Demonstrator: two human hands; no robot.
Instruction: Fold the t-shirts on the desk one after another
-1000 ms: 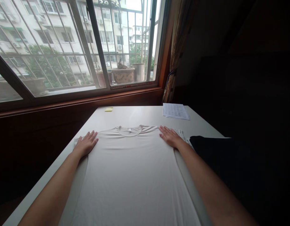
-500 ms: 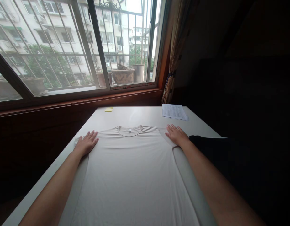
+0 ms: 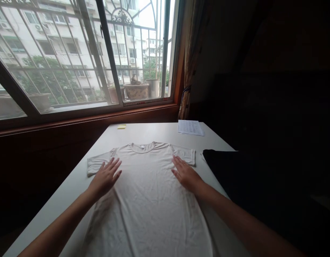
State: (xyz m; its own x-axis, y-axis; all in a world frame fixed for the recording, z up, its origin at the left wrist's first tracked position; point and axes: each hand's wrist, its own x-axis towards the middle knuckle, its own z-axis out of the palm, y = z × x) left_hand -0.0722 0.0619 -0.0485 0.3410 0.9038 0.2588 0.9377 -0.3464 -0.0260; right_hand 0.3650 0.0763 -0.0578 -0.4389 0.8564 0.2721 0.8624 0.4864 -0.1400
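Observation:
A cream short-sleeved T-shirt (image 3: 151, 192) lies spread on the white table, its round neckline toward the window and its hem beyond the bottom edge of the view. Both sleeves stretch out to the sides. My left hand (image 3: 106, 176) is over the shirt's left side below the sleeve, fingers extended and apart. Over the opposite side, below the other sleeve, my right hand (image 3: 186, 173) is likewise flat with its fingers stretched out. Neither hand grips the fabric; whether the palms touch it I cannot tell. Small creases run across the shirt's body.
On the white table (image 3: 60, 200), a yellow sticky note (image 3: 121, 126) and printed sheets (image 3: 191, 127) lie near the far edge. Dark cloth (image 3: 221, 164) sits at the right edge. Beyond stand a barred window (image 3: 138, 53) and a tied curtain (image 3: 184, 100).
Both hands have moved from the sleeves inward and nearer to me, over the shirt's sides. The sleeves now show uncovered, and the shirt's body looks more creased. The view has shifted slightly.

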